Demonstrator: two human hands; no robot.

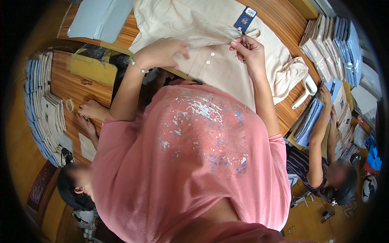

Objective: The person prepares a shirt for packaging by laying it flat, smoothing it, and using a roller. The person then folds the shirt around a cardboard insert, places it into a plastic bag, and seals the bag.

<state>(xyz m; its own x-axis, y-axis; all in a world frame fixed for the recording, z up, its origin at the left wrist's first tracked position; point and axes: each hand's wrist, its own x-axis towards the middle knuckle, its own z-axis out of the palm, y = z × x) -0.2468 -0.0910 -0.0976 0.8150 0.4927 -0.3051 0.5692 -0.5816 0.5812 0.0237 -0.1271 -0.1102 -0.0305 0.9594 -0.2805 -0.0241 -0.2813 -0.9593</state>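
Navy hang tag (243, 24) on cream shirt (190, 22): pale lettering; white sticker (251, 12) at upper end, too small to read. Pink T-shirt (186, 141): flaked print, no legible text.

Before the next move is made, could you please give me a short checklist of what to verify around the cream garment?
1. Cream garment supported by the wooden table: ok, most of it lies spread there.
2. Cloth smooth throughout: not ok, it is bunched at the right end.
3. Navy tag in sight: ok, uncovered just beyond the right hand.
4. Right hand's hold: cannot tell, the fingertips are pinched together, but what lies between them is unclear.
5. Left hand touching the cloth: cannot tell from this angle.
6. White handled tool apart from both hands: ok.
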